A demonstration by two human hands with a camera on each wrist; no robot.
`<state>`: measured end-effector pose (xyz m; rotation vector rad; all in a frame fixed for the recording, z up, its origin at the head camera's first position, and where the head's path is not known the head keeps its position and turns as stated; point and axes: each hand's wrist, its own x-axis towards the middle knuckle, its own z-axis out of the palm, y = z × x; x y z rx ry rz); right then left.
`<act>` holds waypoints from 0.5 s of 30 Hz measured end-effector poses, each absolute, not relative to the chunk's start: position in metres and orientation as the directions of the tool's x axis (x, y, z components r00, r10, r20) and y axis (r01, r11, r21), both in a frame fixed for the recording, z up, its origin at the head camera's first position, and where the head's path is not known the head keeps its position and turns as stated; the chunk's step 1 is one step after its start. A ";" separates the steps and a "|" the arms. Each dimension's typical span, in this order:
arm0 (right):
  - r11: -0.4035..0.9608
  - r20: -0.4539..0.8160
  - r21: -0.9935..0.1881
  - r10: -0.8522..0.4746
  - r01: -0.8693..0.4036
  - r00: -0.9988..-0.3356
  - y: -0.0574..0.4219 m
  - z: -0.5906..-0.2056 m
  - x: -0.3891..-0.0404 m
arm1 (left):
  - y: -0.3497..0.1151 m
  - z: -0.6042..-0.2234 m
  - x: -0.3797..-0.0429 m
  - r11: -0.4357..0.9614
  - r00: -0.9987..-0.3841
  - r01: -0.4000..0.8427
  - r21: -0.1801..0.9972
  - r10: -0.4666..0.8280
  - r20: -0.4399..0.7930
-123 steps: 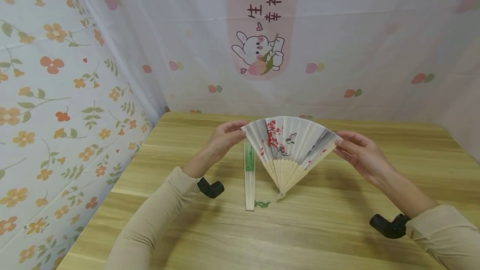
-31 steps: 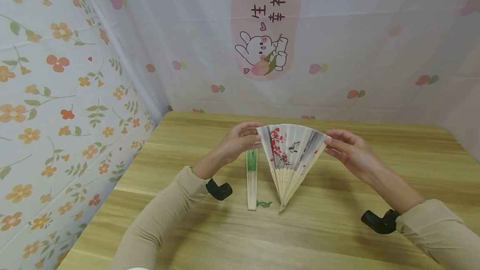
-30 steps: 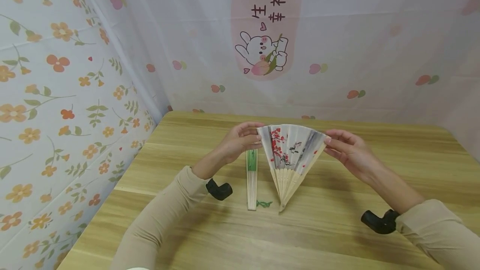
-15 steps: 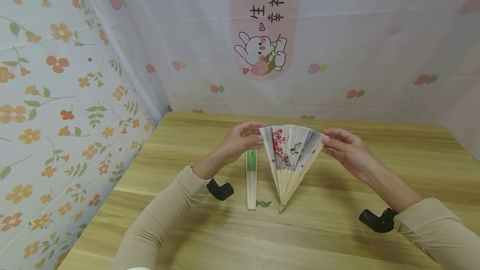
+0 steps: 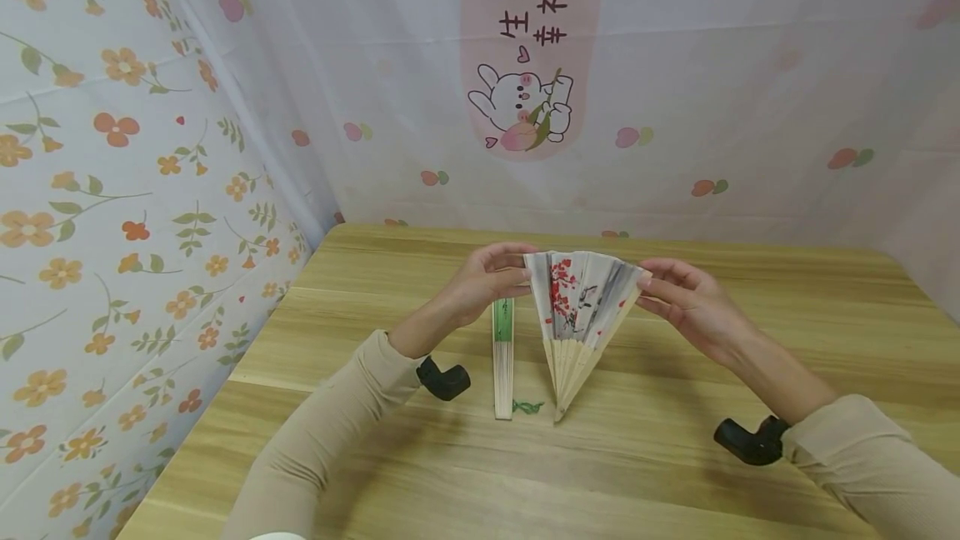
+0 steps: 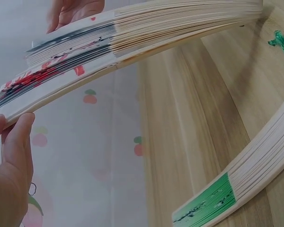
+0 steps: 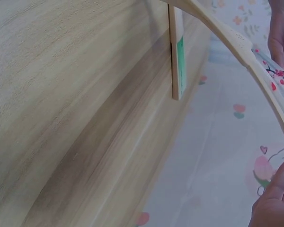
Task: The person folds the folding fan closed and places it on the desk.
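A folding fan (image 5: 581, 298) with pale ribs, red blossoms and a bird on its white and grey leaf is partly spread between both hands, its pivot end pointing toward the person. The left hand (image 5: 491, 280) pinches the upper left corner of the leaf. At the opposite corner, the right hand (image 5: 686, 302) pinches the outer rib between thumb and fingers. In the left wrist view, the pleats of the folding fan (image 6: 109, 42) stand close together. A second folding fan (image 5: 503, 365), green with pale ribs, lies folded on the table just left of it, its top behind the left hand.
A green tassel cord (image 5: 528, 407) lies beside the folded green fan's lower end. The wooden table (image 5: 645, 473) reaches back to a patterned curtain (image 5: 675, 107), with a flowered curtain (image 5: 112, 215) along the left side. Black wrist-camera mounts (image 5: 442, 380) project from the sleeves.
The blossom fan has narrowed from a wide spread to a smaller wedge. The two hands have come closer together, still pinching its corners. The green fan stays on the table.
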<state>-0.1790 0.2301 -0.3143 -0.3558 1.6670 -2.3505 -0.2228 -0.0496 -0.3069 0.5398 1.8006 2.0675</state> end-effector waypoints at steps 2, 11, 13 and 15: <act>-0.323 0.059 -0.945 -0.332 0.054 -0.941 0.230 -0.314 -0.179 | -0.049 -0.306 -0.223 -0.135 -0.869 -0.014 0.991 0.492 0.055; -0.315 0.055 -0.948 -0.329 0.055 -0.943 0.225 -0.313 -0.177 | -0.047 -0.303 -0.222 -0.132 -0.865 -0.016 0.991 0.499 0.053; -0.311 0.055 -0.949 -0.327 0.052 -0.943 0.224 -0.313 -0.177 | -0.047 -0.303 -0.222 -0.136 -0.865 -0.016 0.991 0.499 0.054; -0.299 0.050 -0.953 -0.327 0.054 -0.944 0.223 -0.313 -0.177 | -0.046 -0.304 -0.222 -0.137 -0.864 -0.012 0.990 0.500 0.059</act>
